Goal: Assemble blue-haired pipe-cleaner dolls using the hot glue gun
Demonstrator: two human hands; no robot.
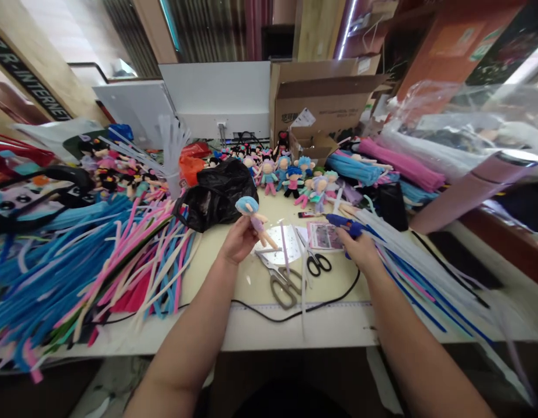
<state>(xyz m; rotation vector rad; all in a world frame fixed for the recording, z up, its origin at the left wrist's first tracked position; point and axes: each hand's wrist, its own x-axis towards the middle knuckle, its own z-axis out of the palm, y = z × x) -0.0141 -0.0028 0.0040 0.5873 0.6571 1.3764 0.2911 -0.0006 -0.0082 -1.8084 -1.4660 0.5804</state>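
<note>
My left hand (239, 239) grips a small doll (255, 220) with blue hair and a lilac body, tilted over the table. To the right, my right hand (354, 247) is wrapped round a blue glue gun (343, 223), whose nozzle points left. Between the hands lies a white sheet (290, 247) with bits on it and a lilac strip across it. Grey-handled scissors (281, 283) and smaller black-handled scissors (317, 262) rest just in front. A printed pink card (324, 237) is beside the glue gun.
Pipe cleaners (98, 249) in many colours cover the left side; white and blue ones (408, 273) lie right. Several finished dolls (290, 177) stand behind, near a black plastic bag (220, 194) and a cardboard box (321, 98). A black cord (277, 319) curves across the front. A pink flask (473, 188) stands right.
</note>
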